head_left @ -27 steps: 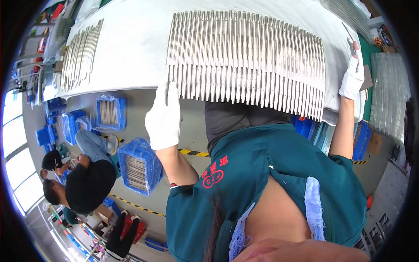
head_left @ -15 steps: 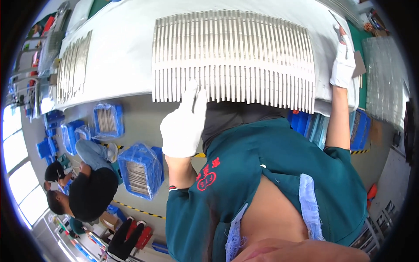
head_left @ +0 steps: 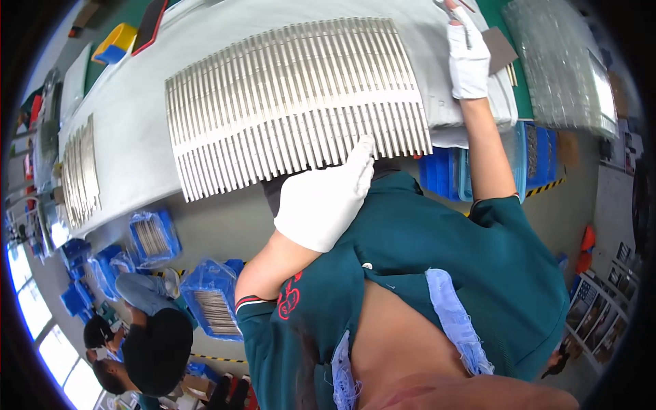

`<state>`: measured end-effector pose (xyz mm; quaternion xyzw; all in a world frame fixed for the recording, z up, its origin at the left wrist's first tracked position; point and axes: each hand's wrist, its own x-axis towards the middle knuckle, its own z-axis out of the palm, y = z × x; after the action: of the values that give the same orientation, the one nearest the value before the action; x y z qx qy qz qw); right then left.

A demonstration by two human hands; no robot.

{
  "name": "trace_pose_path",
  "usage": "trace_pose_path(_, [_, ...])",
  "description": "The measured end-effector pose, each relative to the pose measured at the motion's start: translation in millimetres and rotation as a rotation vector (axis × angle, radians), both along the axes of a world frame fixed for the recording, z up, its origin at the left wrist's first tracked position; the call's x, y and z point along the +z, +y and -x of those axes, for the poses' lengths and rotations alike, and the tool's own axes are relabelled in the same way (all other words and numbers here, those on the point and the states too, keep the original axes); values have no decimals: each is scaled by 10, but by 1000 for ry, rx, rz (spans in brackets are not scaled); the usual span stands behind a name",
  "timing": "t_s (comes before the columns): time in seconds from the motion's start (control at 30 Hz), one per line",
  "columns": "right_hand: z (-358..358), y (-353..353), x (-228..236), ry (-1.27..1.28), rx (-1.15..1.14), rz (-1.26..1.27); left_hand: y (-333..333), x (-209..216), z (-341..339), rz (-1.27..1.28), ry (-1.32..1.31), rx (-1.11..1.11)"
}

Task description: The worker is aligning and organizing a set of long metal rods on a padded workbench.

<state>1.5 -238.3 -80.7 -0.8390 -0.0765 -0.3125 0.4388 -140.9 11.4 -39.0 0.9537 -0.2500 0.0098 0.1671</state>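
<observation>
Long silvery metal strips (head_left: 294,102) lie side by side in a broad row on the white-covered table (head_left: 126,147). My left hand (head_left: 324,205), in a white glove, is at the near ends of the strips, right of the row's middle. Its fingers are stretched out close together, with the tips over the strip ends; nothing shows in it. My right hand (head_left: 470,61), gloved with bare fingertips, is at the far right of the table. Its fingers are closed on a thin tool (head_left: 467,6), partly cut off by the upper edge. Beside it lies a flat grey-brown square piece (head_left: 501,51).
More strips (head_left: 82,174) lie at the table's left end. Clear plastic-wrapped stock (head_left: 560,68) stands at right. Blue lined crates (head_left: 210,290) with strips sit on the floor at left, near a crouching person (head_left: 157,348). A yellow tape roll (head_left: 115,42) is at far left.
The whole view has swung, so the table and strips sit further left. My left hand has moved rightward along the near ends of the strips. My right hand still grips the thin tool.
</observation>
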Motion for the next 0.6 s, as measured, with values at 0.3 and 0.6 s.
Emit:
trace_pose_path(0.3, [2, -31, -89, 57, -29, 27, -376, 4, -141, 42, 76, -278])
trace_pose_path(0.6, [-45, -133, -235, 73, -142, 117, -345, 22, -138, 36, 68, -272])
